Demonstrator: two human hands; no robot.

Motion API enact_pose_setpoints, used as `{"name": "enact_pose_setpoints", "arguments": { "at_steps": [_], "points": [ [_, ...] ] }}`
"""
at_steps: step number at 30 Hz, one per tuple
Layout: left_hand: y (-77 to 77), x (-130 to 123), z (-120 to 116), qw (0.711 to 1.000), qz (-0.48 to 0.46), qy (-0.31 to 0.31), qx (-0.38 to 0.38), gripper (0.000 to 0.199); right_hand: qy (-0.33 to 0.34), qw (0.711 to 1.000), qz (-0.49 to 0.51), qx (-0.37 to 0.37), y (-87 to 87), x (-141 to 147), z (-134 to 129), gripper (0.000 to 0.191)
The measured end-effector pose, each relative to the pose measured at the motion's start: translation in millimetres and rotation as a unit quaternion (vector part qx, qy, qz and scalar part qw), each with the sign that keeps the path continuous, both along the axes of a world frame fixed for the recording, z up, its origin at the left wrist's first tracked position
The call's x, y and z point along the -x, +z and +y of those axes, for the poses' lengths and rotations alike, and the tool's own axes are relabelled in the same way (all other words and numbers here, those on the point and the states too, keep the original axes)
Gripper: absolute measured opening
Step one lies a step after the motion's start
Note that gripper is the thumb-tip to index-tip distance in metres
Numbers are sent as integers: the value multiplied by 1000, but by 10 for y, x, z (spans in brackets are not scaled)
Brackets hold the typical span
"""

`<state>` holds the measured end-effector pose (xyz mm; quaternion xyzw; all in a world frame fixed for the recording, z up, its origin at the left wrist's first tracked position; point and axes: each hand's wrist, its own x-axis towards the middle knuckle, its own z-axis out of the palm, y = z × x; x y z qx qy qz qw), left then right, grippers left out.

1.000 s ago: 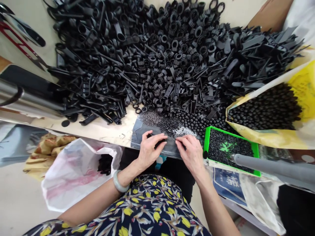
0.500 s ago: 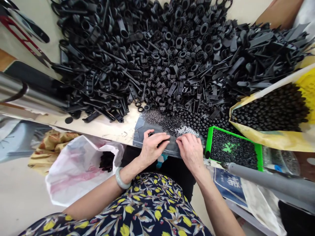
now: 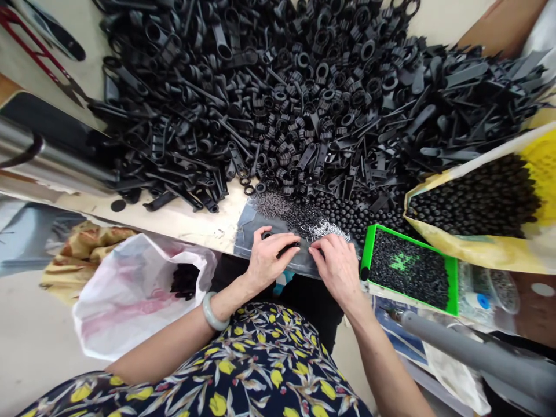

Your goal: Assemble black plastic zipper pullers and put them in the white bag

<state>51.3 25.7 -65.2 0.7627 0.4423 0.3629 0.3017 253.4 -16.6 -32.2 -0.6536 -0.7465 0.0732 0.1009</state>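
Wrapped around a black plastic part is my left hand, at the edge of a dark grey mat. My right hand has its thumb and fingertips pinched together just to the right of that part, a small gap between them; whatever it may hold is too small to make out. Small silver pins lie in a pile just beyond my right fingertips. Behind them are piles of tiny dark pieces and round black beads.
A large heap of black plastic parts spreads over the table. On the right are a green tray of small black pieces, a yellow bag and a grey tube. A white bag hangs at left.
The camera view has shifted slightly. My right fingertips have drawn a little away from the silver pins, towards the left hand. My left hand keeps its grip.
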Motion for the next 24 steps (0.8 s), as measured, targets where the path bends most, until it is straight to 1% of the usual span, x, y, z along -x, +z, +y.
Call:
{"name": "enact_pose_setpoints", "arguments": {
  "at_steps": [3,5,8,11,15,18,24],
  "points": [
    [-8,0,2,1000,-2,-9,-2,12,1,1000,-26,-9,-12,21,8,20],
    [-10,0,5,1000,-4,-12,1,12,-3,1000,-19,-18,4,32,2,20],
    [-9,0,11,1000,-5,-14,3,10,-9,998,51,-19,77,55,-7,19],
    [-10,5,15,1000,-1,-17,7,9,-3,994,113,8,161,98,9,20],
    [0,10,16,1000,0,-25,12,8,13,991,127,38,205,163,67,21],
    [13,12,10,1000,-6,-27,13,7,23,989,140,45,216,198,110,18],
    [-13,16,0,999,-3,-38,5,9,10,975,215,47,275,233,167,13]
  ]
}}
